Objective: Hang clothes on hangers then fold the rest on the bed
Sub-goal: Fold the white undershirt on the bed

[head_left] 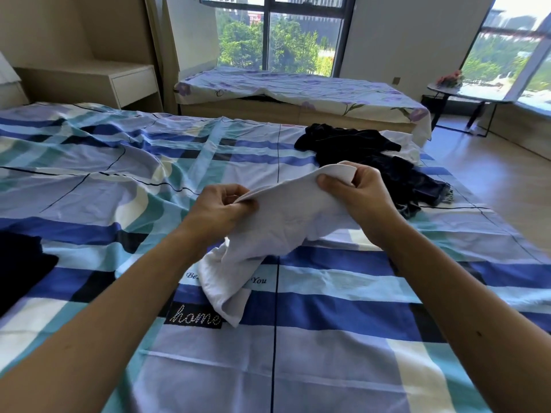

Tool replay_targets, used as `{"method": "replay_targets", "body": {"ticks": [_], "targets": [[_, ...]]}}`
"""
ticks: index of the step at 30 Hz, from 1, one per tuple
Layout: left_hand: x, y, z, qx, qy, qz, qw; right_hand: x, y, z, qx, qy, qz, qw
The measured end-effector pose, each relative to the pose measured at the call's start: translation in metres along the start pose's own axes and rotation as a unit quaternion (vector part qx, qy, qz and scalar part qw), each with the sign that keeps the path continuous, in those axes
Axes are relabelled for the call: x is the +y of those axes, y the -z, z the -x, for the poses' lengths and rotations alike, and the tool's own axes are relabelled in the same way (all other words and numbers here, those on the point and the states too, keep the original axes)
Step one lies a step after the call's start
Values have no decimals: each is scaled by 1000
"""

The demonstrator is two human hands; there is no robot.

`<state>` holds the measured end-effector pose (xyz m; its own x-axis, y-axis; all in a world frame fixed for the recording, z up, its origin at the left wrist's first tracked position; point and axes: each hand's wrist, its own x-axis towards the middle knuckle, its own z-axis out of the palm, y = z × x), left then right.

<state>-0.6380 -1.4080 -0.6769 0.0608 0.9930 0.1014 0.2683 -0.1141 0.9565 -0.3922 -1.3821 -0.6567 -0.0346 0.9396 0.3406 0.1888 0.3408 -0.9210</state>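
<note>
I hold a white garment (280, 228) above the bed (328, 338), which has a blue, teal and white plaid cover. My left hand (219, 208) pinches its upper edge on the left. My right hand (354, 193) grips the same edge on the right, with a corner sticking up past the fingers. The lower part of the garment hangs down and its end lies on the cover. A heap of dark clothes (366, 158) lies beyond my right hand. Another dark garment (21, 263) lies at the bed's left edge. No hanger is in view.
A low bench under a floral sheet (298, 90) stands beyond the bed below the window. A beige nightstand (131, 83) is at the back left. A small round table with flowers (459, 90) stands at the far right on the wooden floor (507, 186).
</note>
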Motion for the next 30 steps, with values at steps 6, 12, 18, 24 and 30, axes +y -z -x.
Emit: {"method": "replay_targets", "body": {"ticks": [6,12,18,24,30], "targets": [[23,-4,5,130,53,63,988,-13,-3,-9,93,-48,50,993],[71,-17,17,119,-29,119,985,-62,-21,-1,40,-47,-26,998],[86,-25,25,38,-126,108,985,-99,-34,18,-101,-36,-134,985],[68,-14,16,125,-150,81,977,-87,-29,12,-113,52,-94,988],[65,-8,21,33,-145,131,980,-45,-31,8,-124,7,-80,989]]}}
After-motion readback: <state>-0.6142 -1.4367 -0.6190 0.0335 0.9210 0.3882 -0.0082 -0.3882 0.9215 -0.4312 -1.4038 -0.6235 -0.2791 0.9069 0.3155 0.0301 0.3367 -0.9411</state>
